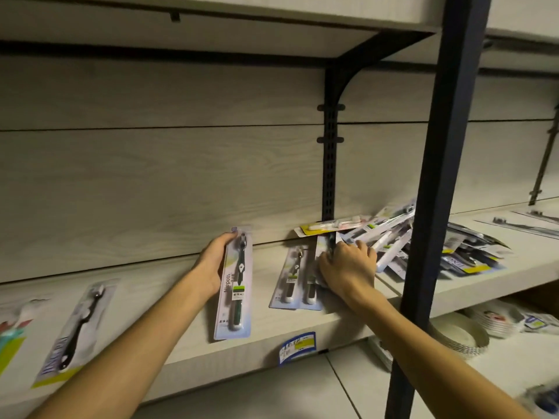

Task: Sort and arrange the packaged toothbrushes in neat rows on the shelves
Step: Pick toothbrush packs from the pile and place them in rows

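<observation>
Head view: pale wood-grain shelf (169,276), matching back panel (151,176), dark post (435,176).

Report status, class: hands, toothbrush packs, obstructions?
Left hand grips green toothbrush pack on shelf. Right hand grips pack at jumbled pile. Black upright post fronts pile.

A shop aisle, seen from close in front of retail shelving. Pale wood-grain shelves (169,285) sit on dark metal brackets hooked into a slotted upright (329,164), with a dark steel post (435,176) in front. Carded, blister-packed toothbrushes (234,285) lie flat on the shelf, and more sit in a loose heap (390,237) to the right. A blue and yellow price label (295,347) is stuck to the shelf's front edge. Stacks of disposable paper plates (462,335) rest on the shelf below.
</observation>
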